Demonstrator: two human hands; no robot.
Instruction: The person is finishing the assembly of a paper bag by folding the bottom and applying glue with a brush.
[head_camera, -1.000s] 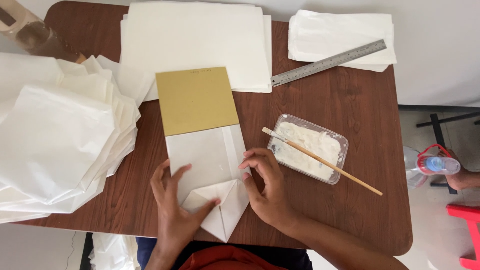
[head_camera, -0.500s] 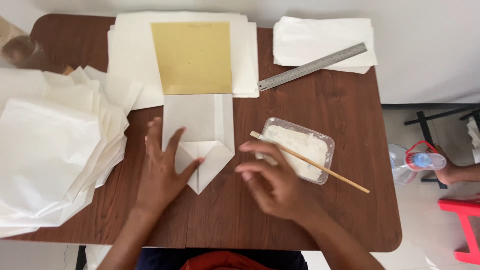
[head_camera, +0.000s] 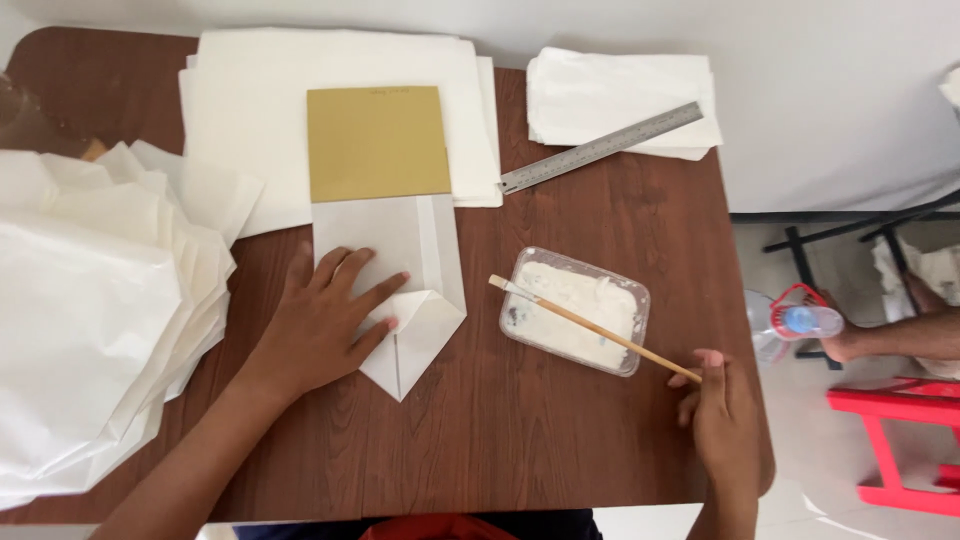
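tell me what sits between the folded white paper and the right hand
In the head view, a clear plastic tub of white paste sits between the folded white paper and right hand.

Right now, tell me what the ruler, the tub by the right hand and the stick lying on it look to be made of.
Ruler: apparently metal, steel-grey with a dull sheen and fine edge markings.
Tub: likely thin clear plastic, since white paste shows through its glossy, rounded walls.
Stick: probably wood or bamboo, pale tan and matte; the right hand touches its end.

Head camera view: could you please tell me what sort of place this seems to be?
Likely a small paper-bag-making workbench: a wooden table with stacked white paper sheets, a tub of white paste and a steel ruler.
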